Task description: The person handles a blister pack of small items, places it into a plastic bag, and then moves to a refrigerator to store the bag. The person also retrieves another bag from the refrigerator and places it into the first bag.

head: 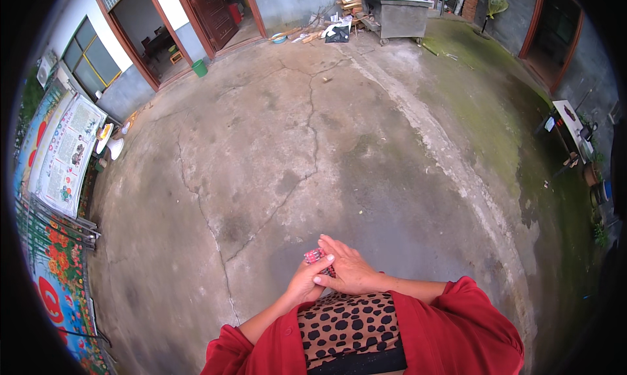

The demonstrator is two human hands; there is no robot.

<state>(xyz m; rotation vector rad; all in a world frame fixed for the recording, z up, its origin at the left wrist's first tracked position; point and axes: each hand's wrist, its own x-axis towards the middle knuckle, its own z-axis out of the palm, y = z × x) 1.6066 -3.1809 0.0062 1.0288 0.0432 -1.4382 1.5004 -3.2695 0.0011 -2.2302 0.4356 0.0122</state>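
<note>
In front of my waist, a small red, white and dark patterned bundle (314,256) is clasped between my hands; its exact kind is unclear. My left hand (307,280) wraps it, with the thumb lying across its top. From the other side my right hand (347,268) presses against it, fingers straight and pointing forward and thumb touching the left hand. Much of the bundle is covered by my palms and fingers.
Cracked concrete (264,154) spreads before me. A green bucket (199,68) stands by an open doorway. At the back are a wheeled stove (399,20) and stacked firewood (349,0). Printed banners (61,154) line the left; a small table (572,125) stands right.
</note>
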